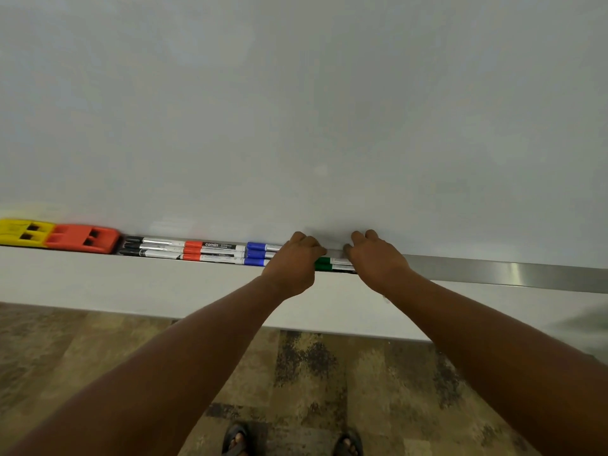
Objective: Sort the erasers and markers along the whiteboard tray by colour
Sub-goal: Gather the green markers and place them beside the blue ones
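Head view: left hand [291,263] and right hand [376,260] pinch marker [334,252] ends; marker lengthwise along tray [493,269].

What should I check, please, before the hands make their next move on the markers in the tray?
1. Erasers parked at the far left: ok. The yellow eraser sits beside the orange eraser.
2. Colour groups in order: ok so far. Black markers, then red markers, then blue markers, then green markers.
3. Grip of the left hand: cannot tell; its fingers curl over the tray and hide what lies beneath.
4. Grip of the right hand: cannot tell, for the same reason.
5. Free tray to the right: ok, bare metal shows there.
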